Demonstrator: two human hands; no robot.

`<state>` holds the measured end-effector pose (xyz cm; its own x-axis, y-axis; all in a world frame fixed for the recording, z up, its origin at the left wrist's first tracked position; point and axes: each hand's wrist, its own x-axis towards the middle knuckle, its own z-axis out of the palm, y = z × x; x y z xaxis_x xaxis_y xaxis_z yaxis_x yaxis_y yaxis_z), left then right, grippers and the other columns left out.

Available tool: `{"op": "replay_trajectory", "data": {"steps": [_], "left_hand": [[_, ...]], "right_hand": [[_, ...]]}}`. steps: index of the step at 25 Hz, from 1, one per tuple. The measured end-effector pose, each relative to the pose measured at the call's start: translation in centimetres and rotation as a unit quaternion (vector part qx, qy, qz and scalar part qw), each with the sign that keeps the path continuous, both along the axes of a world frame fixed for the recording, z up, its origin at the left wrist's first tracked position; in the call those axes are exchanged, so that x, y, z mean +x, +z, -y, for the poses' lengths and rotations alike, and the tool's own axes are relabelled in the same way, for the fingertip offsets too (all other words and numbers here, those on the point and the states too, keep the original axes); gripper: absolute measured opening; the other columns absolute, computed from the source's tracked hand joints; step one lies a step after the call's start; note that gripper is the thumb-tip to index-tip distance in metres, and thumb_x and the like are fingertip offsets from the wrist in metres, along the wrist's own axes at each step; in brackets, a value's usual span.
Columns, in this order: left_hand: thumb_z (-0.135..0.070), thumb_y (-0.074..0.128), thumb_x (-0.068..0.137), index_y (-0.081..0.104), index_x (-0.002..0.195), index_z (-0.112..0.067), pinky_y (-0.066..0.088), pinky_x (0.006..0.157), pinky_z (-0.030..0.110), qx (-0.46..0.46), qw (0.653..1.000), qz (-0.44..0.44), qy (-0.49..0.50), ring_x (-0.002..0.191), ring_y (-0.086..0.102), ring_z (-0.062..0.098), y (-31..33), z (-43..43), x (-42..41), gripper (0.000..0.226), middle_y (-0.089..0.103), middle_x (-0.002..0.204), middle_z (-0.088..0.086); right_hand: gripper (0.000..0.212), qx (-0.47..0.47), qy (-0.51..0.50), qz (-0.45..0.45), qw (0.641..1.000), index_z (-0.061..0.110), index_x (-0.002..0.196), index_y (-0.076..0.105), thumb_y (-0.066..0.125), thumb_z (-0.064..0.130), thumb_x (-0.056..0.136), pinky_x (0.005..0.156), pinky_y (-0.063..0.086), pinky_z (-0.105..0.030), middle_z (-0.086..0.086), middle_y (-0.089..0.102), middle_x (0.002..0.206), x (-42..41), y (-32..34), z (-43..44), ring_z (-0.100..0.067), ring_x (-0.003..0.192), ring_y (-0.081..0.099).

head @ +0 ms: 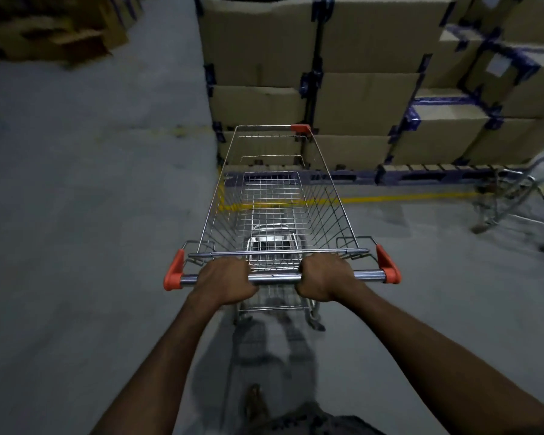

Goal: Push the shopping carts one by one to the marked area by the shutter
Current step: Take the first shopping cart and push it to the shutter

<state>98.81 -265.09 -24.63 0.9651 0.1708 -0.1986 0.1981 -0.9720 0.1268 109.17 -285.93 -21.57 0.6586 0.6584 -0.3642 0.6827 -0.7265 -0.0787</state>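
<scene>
An empty wire shopping cart (274,202) with orange corner caps stands straight in front of me on the grey floor. Its chrome handle bar (275,278) runs across the middle of the view. My left hand (225,281) grips the bar left of centre, fingers curled over it. My right hand (325,277) grips the same bar right of centre. The cart's front end points at a stack of cardboard boxes. No shutter is in view.
Tall stacks of taped cardboard boxes (358,98) on dark pallets stand right ahead and to the right, behind a yellow floor line (405,199). Another wire cart (522,196) stands at the right edge. Loose flattened boxes (54,29) lie far left. Open grey floor (91,183) stretches to the left.
</scene>
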Motion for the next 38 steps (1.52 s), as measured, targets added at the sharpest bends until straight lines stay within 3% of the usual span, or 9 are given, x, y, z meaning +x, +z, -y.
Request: {"op": "replay_trajectory", "data": {"steps": [3,7,14,18,22,26,30,35,38], "left_hand": [[-0.058,0.051,0.068,0.060,0.071,-0.026,0.049,0.066,0.029,-0.018,0.998,-0.019,0.053,0.079,0.067,0.023,-0.1,-1.4,-2.2,0.034,0.065,0.077,0.000],[-0.059,0.054,0.069,0.057,0.065,-0.027,0.040,0.059,0.026,-0.038,0.992,-0.022,0.118,0.067,0.061,0.016,0.4,-2.6,-5.6,0.033,0.058,0.066,-0.007],[-0.058,0.061,0.075,0.062,0.069,-0.026,0.038,0.058,0.026,-0.020,0.980,-0.012,0.199,0.068,0.060,0.016,1.1,-4.3,-10.9,0.033,0.063,0.071,-0.006],[-0.055,0.064,0.078,0.061,0.066,-0.024,0.032,0.054,0.026,-0.013,0.973,-0.015,0.231,0.064,0.055,0.016,1.5,-5.1,-12.8,0.034,0.059,0.066,-0.006],[-0.058,0.060,0.076,0.062,0.071,-0.026,0.037,0.061,0.028,-0.004,0.968,-0.007,0.249,0.074,0.062,0.020,1.4,-6.6,-14.2,0.032,0.067,0.078,-0.003],[-0.057,0.060,0.074,0.061,0.070,-0.024,0.040,0.062,0.028,-0.023,0.963,-0.009,0.267,0.075,0.065,0.022,1.2,-9.0,-15.7,0.033,0.069,0.078,0.000],[-0.058,0.063,0.068,0.069,0.074,-0.019,0.055,0.066,0.028,-0.090,0.949,-0.066,0.295,0.064,0.065,0.013,1.4,-12.3,-16.8,0.040,0.068,0.064,-0.004],[-0.055,0.068,0.075,0.068,0.089,-0.022,0.063,0.069,0.035,-0.201,0.927,-0.091,0.304,0.054,0.071,0.012,2.3,-15.5,-17.8,0.036,0.073,0.064,-0.006],[-0.062,0.065,0.075,0.069,0.085,-0.024,0.062,0.072,0.035,-0.159,0.937,-0.065,0.305,0.056,0.069,0.011,2.0,-17.6,-18.6,0.040,0.071,0.064,-0.007]], "right_hand": [[0.021,0.003,0.041,-0.011,0.999,0.019,0.067,0.051,0.058,0.037,0.075,0.068,0.050,-0.033,-0.002,0.054,0.074,-0.2,0.0,-2.1,-0.029,0.073,0.057],[0.019,0.007,0.096,-0.020,0.995,0.019,0.074,0.054,0.059,0.038,0.077,0.070,0.050,-0.033,-0.005,0.058,0.078,-1.1,0.2,-4.9,-0.028,0.075,0.056],[0.018,0.018,0.164,-0.016,0.986,0.020,0.081,0.056,0.059,0.038,0.076,0.072,0.051,-0.034,-0.007,0.068,0.093,-3.9,0.2,-9.3,-0.029,0.077,0.056],[0.020,0.033,0.187,-0.017,0.982,0.022,0.079,0.052,0.060,0.039,0.074,0.074,0.050,-0.036,-0.007,0.067,0.093,-5.0,0.1,-11.4,-0.033,0.090,0.066],[0.017,0.032,0.221,-0.006,0.975,0.021,0.079,0.060,0.060,0.037,0.074,0.071,0.048,-0.033,-0.008,0.071,0.096,-5.4,0.1,-13.9,-0.033,0.092,0.068],[0.028,0.035,0.250,0.021,0.967,0.020,0.087,0.070,0.059,0.041,0.071,0.068,0.046,-0.032,-0.007,0.071,0.092,-6.4,-0.4,-17.1,-0.033,0.088,0.068],[0.025,0.052,0.275,0.025,0.960,0.023,0.086,0.063,0.061,0.043,0.071,0.067,0.051,-0.033,-0.004,0.069,0.085,-7.3,-0.4,-20.5,-0.030,0.080,0.065],[0.023,0.087,0.330,0.027,0.940,0.029,0.076,0.047,0.059,0.046,0.067,0.063,0.039,-0.031,0.005,0.050,0.082,-7.3,-1.0,-25.1,-0.020,0.084,0.051],[0.026,0.075,0.374,0.050,0.923,0.028,0.078,0.053,0.055,0.051,0.067,0.066,0.038,-0.033,0.004,0.048,0.090,-7.0,-1.2,-28.6,-0.019,0.090,0.049]]}}
